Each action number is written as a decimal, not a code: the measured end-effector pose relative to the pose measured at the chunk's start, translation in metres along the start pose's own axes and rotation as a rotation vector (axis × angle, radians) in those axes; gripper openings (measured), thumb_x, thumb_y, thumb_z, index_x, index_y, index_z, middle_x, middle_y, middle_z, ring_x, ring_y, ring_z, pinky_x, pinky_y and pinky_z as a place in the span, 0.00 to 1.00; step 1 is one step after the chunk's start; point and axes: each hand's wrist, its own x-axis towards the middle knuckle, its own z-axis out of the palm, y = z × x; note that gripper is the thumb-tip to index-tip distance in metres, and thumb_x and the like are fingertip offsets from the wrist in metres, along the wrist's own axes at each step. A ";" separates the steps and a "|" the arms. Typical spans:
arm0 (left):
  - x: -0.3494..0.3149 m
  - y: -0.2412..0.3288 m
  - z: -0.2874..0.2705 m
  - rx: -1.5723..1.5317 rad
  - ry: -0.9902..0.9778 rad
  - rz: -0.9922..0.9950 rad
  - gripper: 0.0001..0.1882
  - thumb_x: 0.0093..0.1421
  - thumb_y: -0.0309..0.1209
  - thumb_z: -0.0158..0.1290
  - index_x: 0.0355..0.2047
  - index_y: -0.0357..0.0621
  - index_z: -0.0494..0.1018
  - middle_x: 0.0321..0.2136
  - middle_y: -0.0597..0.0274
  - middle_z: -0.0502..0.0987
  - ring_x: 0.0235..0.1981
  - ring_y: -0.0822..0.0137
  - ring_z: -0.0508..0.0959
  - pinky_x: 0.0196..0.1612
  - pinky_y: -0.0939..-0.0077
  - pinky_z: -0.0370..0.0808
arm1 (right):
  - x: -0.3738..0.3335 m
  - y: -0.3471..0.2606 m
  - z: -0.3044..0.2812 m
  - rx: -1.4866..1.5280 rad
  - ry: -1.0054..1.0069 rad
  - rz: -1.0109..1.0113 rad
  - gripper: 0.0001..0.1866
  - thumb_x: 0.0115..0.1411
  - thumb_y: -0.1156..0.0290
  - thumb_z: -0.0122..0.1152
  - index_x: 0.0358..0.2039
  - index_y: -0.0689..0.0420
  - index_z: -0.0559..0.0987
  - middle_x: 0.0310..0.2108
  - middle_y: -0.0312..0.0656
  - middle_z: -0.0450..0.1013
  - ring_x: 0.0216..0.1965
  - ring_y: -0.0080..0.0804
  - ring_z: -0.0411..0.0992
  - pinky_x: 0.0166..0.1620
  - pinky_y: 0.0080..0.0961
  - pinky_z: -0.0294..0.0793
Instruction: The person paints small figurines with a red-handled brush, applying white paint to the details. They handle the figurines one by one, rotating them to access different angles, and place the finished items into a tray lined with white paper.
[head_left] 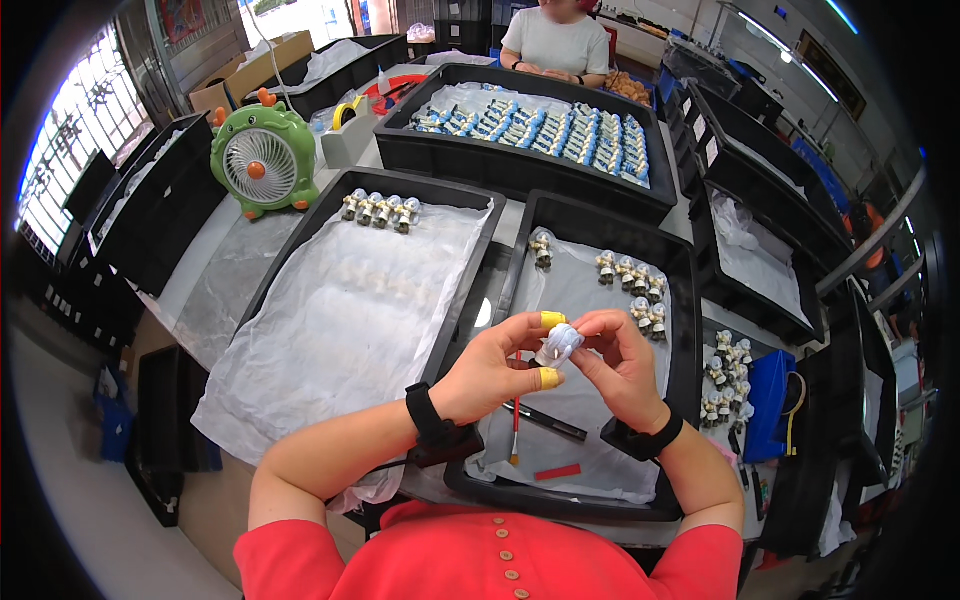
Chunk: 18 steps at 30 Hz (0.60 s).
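Between my two hands, above the right-hand black tray (683,300), is a small figurine (560,343) with a pale grey-blue head. My left hand (492,368), with yellow tape on thumb and forefinger, pinches it from the left. The fingertips of my right hand (622,368) close on its other side. Its lower part is hidden by my fingers. Similar figurines (628,272) stand in the same tray on white sheeting, one (541,248) apart at the far left. Below my hands lie a thin red brush (516,430), a dark bar (548,420) and a red strip (558,472).
At left, a black tray lined with white sheet (350,320) has a short row of figurines (382,211). Beyond, a large tray (400,150) holds many blue-and-white pieces. A green fan (262,155) and tape dispenser (346,135) stand left. More figurines (727,378) lie right. A person (556,45) sits opposite.
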 end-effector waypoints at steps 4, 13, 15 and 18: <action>-0.001 0.003 0.003 0.057 0.017 -0.020 0.29 0.51 0.21 0.60 0.53 0.39 0.63 0.43 0.63 0.70 0.45 0.72 0.70 0.46 0.76 0.72 | -0.001 0.002 -0.001 0.230 -0.029 0.118 0.13 0.57 0.83 0.55 0.43 0.59 0.68 0.41 0.38 0.68 0.45 0.24 0.69 0.51 0.22 0.69; 0.000 0.012 0.004 0.192 0.076 -0.038 0.27 0.49 0.24 0.62 0.49 0.41 0.64 0.36 0.67 0.71 0.38 0.76 0.71 0.40 0.82 0.70 | 0.000 -0.009 -0.008 0.360 -0.074 0.266 0.19 0.57 0.83 0.54 0.49 0.60 0.67 0.46 0.39 0.68 0.48 0.24 0.67 0.53 0.23 0.68; 0.000 0.016 0.008 0.237 0.094 -0.030 0.27 0.49 0.24 0.62 0.49 0.41 0.64 0.35 0.68 0.70 0.37 0.76 0.70 0.39 0.82 0.69 | 0.000 -0.011 -0.007 0.342 -0.083 0.218 0.21 0.56 0.83 0.54 0.50 0.60 0.66 0.48 0.39 0.67 0.50 0.25 0.66 0.54 0.24 0.66; -0.003 0.020 0.011 0.424 0.137 0.028 0.27 0.49 0.24 0.61 0.50 0.42 0.65 0.34 0.69 0.70 0.36 0.76 0.70 0.38 0.83 0.69 | -0.001 -0.012 -0.005 0.344 -0.091 0.164 0.23 0.54 0.84 0.55 0.51 0.59 0.65 0.49 0.40 0.65 0.52 0.26 0.65 0.57 0.25 0.64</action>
